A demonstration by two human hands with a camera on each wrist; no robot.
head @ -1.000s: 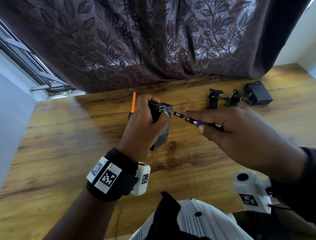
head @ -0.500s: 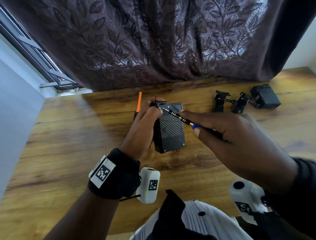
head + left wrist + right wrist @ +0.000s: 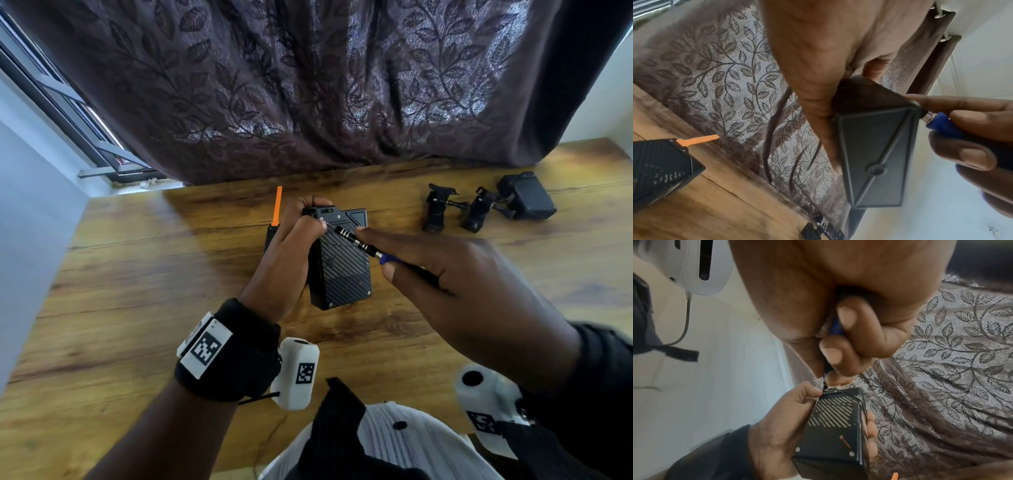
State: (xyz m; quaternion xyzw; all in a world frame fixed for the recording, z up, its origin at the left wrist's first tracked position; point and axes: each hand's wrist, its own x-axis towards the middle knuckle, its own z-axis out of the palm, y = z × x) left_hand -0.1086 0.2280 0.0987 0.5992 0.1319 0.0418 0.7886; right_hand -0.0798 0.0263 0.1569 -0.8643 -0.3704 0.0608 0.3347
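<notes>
Head view, your left hand [image 3: 287,253]: wrapped round the left edge of the black carbon-pattern case [image 3: 346,270], with the thumb over its top front corner and the fingers behind.
Head view, the case: tilted face-up toward you over the middle of the wooden table [image 3: 137,291], near the curtain [image 3: 308,85]. You cannot tell here whether its lower end touches the wood.
Head view, your right hand [image 3: 455,274]: clamped on the precision screwdriver [image 3: 356,240], forefinger lying along the shaft. The bit sits at a screw near the case's top left corner, just beside your left thumb.
Head view only: a second black case [image 3: 269,238] with an orange tab [image 3: 276,205] lies just behind your left hand. Two black clamps [image 3: 436,212] and a black block [image 3: 525,197] lie well apart to the right.
Left wrist view, the case: this view shows its underside panel [image 3: 873,146], which has diagonal ribs and a round boss. The panel is clear of the table, and your palm is against the case's side.
Left wrist view, the screwdriver: the blue collar [image 3: 941,125] is pinched between your right thumb and fingers. The bit is hidden behind the case's edge.
Left wrist view, the second case: flat on the wood, its tab pointing at the curtain.
Right wrist view, the bit: the tip meets the case's top edge, beside your left thumb tip.
Right wrist view, the case: the face is diagonally striped, with two silver screws at the near corners, and your left fingers are curled round the far side.
Right wrist view only: a white headset [image 3: 701,264] at upper left.
</notes>
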